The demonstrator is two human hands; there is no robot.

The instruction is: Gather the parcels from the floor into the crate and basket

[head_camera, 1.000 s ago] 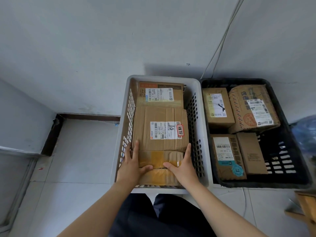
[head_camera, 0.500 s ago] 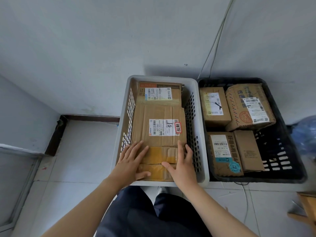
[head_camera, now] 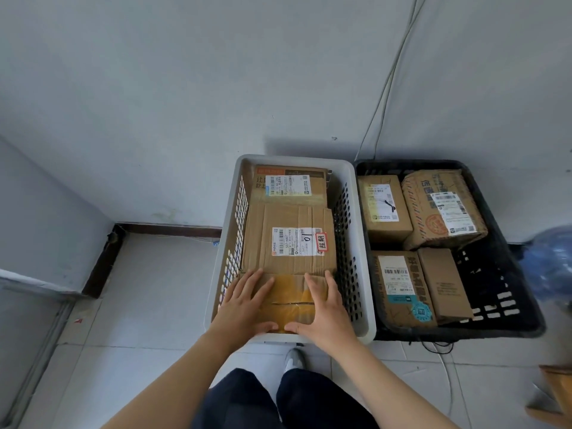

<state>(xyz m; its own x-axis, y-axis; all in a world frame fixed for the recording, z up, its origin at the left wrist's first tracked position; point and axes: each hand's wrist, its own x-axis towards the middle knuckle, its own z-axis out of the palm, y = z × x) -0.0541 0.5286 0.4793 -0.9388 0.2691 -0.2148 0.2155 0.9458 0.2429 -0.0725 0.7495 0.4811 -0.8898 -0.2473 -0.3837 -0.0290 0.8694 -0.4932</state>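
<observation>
Taped parcel (head_camera: 291, 292) at the near end of the white basket (head_camera: 359, 243), under left hand (head_camera: 244, 305) and right hand (head_camera: 325, 308). Both flat, fingers straight, pressing down, likely to make it fit snug.

pale blue-grey wall (head_camera: 185, 88) above light tiled floor (head_camera: 148, 305), dark skirting (head_camera: 173, 228), thin cables (head_camera: 393, 72) down the wall

Three brown cardboard parcels (head_camera: 289, 218) lie flat, labels up, in the white basket (head_camera: 359, 243); four more sit in the black crate (head_camera: 495, 283) just beside it.
</observation>
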